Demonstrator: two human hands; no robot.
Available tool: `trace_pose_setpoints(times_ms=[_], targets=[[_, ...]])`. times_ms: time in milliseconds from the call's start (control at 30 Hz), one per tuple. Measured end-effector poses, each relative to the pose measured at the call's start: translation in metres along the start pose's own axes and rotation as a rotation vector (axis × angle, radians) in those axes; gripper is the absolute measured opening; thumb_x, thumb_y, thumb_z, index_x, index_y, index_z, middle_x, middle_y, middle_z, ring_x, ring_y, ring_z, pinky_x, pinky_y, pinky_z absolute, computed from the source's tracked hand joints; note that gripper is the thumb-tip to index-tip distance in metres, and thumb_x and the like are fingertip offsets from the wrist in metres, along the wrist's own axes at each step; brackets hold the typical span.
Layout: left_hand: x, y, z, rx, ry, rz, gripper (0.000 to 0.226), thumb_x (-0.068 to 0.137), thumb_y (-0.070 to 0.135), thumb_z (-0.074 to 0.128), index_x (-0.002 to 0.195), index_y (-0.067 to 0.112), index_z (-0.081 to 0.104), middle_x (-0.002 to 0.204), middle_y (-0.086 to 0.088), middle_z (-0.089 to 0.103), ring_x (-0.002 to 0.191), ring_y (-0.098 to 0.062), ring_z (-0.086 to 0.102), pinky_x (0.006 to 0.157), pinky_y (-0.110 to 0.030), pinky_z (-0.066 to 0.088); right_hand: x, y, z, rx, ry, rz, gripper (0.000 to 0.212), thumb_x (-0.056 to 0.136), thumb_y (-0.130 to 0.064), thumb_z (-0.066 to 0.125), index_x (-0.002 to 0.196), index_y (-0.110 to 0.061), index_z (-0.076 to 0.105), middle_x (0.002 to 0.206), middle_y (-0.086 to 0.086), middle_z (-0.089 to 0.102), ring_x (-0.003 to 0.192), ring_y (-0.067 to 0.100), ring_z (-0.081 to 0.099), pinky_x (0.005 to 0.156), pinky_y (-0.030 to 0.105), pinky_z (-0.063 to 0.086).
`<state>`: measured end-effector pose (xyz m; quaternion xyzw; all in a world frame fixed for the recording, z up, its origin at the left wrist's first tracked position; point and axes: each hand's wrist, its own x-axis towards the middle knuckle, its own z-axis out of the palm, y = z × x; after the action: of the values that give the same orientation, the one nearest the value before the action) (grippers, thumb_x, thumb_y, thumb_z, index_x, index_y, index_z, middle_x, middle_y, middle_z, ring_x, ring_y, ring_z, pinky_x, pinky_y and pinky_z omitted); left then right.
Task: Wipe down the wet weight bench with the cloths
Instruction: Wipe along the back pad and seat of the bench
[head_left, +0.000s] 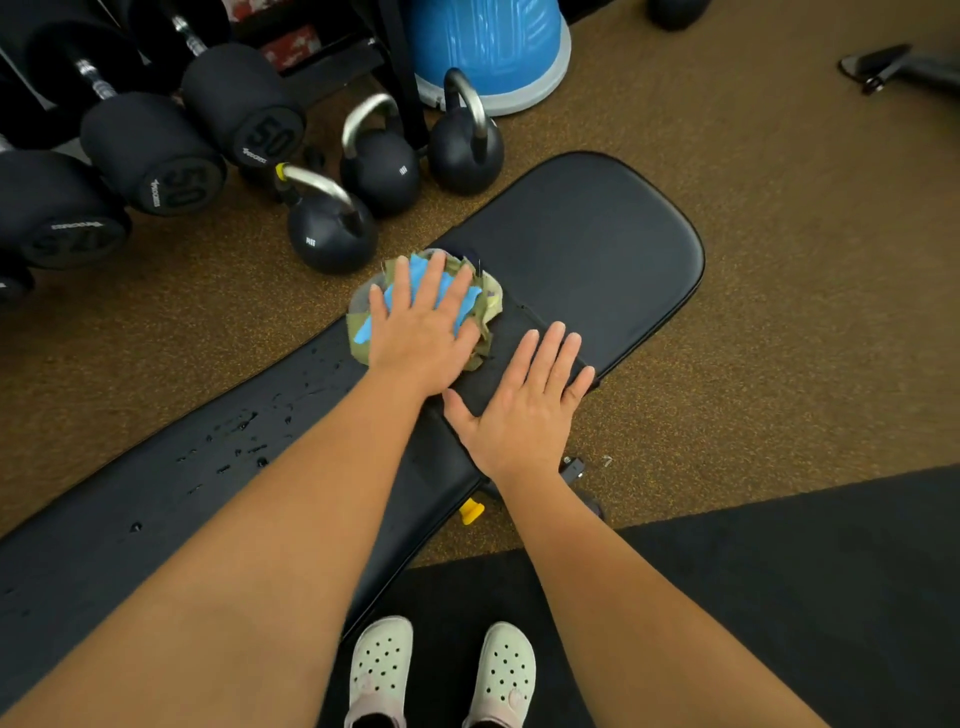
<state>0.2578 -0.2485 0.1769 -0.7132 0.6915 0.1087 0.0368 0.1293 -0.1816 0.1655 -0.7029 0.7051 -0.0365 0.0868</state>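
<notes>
A bunched wad of fabric lies on the long black padded worktop (597, 234), at its far edge, about where the two pad sections meet. The wad appears to be two pieces, an olive-green cloth (491, 304) and a bright blue cloth (422, 267), though the crumpling makes the count uncertain.

The left hand (423, 322) lies flat on top of the wad, fingers straight and slightly spread, palm pressing down. The right hand (519, 410) rests flat on the bare pad just beside the wad. Its fingers are straight and close together, its thumb is held out, and it holds nothing.

Scattered water droplets (244, 421) bead on the pad section to the left. The section near the cloths looks dry and matte.

Three black kettlebells with steel handles (332, 234) stand on the brown speckled floor (779, 260) beyond the worktop. Beside them are black round-headed dumbbells (176, 182), two of which show "50". One blue balance dome (488, 47) sits further back. Two pale green perforated clogs (382, 670) stand on a black mat (779, 571), and one yellow knob (471, 512) shows under the worktop.
</notes>
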Motion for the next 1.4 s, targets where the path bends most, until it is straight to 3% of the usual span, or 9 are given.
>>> trace_pose_setpoints(times_ms=[67,200,300,533,733,967,1033,1200,1400], targets=[[-0.003,0.02,0.001,-0.003,0.022,0.005,0.062,0.096,0.052,0.018,0.153,0.036,-0.001,0.163,0.002,-0.008,0.146,-0.038,-0.011,0.114,-0.062,0.0,-0.001,0.0,0.003,0.002,0.005,0.005,0.116,0.076,-0.082,0.027,0.151,0.003,0.005,0.159,0.024,-0.006,0.146,0.038,-0.013,0.117,0.058,-0.003],[-0.018,0.014,0.005,0.074,0.015,0.438,0.06,0.093,0.051,0.01,0.152,0.039,0.014,0.163,0.008,0.004,0.148,-0.033,-0.004,0.115,-0.062,0.006,-0.004,0.004,0.005,0.027,0.025,-0.019,0.124,0.073,-0.087,0.026,0.15,0.007,0.002,0.159,0.025,-0.004,0.147,0.038,-0.012,0.118,0.055,-0.003],[-0.012,-0.015,0.001,0.155,-0.019,0.616,0.063,0.091,0.051,0.012,0.153,0.039,0.008,0.163,0.008,0.0,0.149,-0.029,-0.007,0.117,-0.057,0.005,-0.005,0.007,0.002,0.031,-0.004,-0.017,0.122,0.075,-0.087,0.026,0.15,0.005,-0.002,0.159,0.023,-0.007,0.147,0.036,-0.014,0.119,0.054,-0.002],[-0.02,0.013,0.007,0.076,0.035,0.165,0.064,0.095,0.052,0.021,0.153,0.034,0.002,0.163,0.002,-0.004,0.148,-0.035,-0.007,0.116,-0.061,0.004,-0.007,0.007,0.002,0.035,-0.009,0.004,0.124,0.074,-0.088,0.028,0.151,0.003,-0.006,0.16,0.02,-0.012,0.146,0.032,-0.018,0.12,0.05,-0.003],[-0.024,-0.036,0.003,0.11,-0.021,0.624,0.062,0.092,0.055,0.015,0.152,0.04,0.013,0.162,0.01,0.003,0.149,-0.025,-0.006,0.117,-0.054,0.003,-0.013,0.007,0.001,0.048,-0.011,0.026,0.123,0.074,-0.089,0.025,0.151,0.003,-0.006,0.159,0.02,-0.013,0.146,0.032,-0.018,0.12,0.049,-0.002],[-0.001,-0.028,0.003,0.01,0.055,0.115,0.062,0.096,0.053,0.027,0.152,0.04,0.007,0.163,0.004,0.0,0.147,-0.034,-0.001,0.116,-0.057,0.012,-0.012,0.005,0.0,0.034,-0.025,0.043,0.123,0.073,-0.092,0.024,0.152,-0.001,-0.005,0.16,0.018,-0.014,0.146,0.032,-0.02,0.12,0.047,-0.005],[-0.021,-0.022,0.011,0.041,0.089,0.112,0.062,0.095,0.054,0.025,0.152,0.038,0.007,0.163,0.0,0.002,0.147,-0.037,0.001,0.114,-0.059,0.012,-0.012,0.006,0.0,0.033,-0.022,0.044,0.122,0.074,-0.091,0.025,0.152,-0.001,-0.004,0.16,0.019,-0.014,0.146,0.032,-0.019,0.12,0.048,-0.004],[-0.029,-0.059,0.012,0.092,0.061,0.344,0.064,0.09,0.057,0.024,0.151,0.041,0.012,0.162,0.002,0.011,0.147,-0.037,0.006,0.113,-0.061,0.018,-0.011,0.006,-0.003,0.02,-0.029,0.043,0.122,0.074,-0.091,0.022,0.152,-0.001,-0.002,0.16,0.019,-0.013,0.146,0.032,-0.019,0.119,0.048,-0.005],[0.011,-0.036,0.001,-0.068,0.039,-0.085,0.061,0.098,0.049,0.027,0.152,0.04,0.001,0.162,-0.004,0.006,0.142,-0.04,0.018,0.111,-0.056,0.024,-0.009,0.003,-0.003,-0.006,-0.052,0.066,0.12,0.074,-0.092,0.015,0.152,-0.004,-0.006,0.159,0.016,-0.018,0.145,0.031,-0.023,0.119,0.048,-0.007]])
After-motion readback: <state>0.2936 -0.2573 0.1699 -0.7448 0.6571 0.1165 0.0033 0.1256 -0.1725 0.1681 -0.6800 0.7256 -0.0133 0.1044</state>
